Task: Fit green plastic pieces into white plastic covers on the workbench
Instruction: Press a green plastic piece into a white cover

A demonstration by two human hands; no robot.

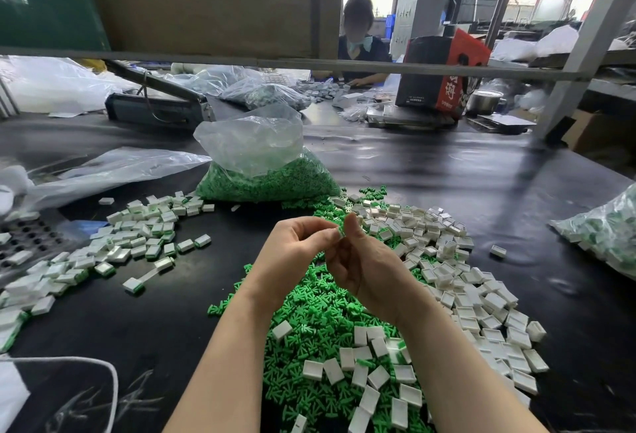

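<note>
Head cam, looks fwd-down, close over workbench (481, 171).

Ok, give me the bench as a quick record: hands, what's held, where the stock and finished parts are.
left hand: grip pinching the held piece
right hand: grip on the same piece, thumb up
held piece: small white and green part, mostly hidden by fingers
loose green pieces: pile under the hands
empty white covers: spread to the right of the pile
fitted parts: scattered on the left
green stock bag: open, behind the hands
workbench: black surface
</note>
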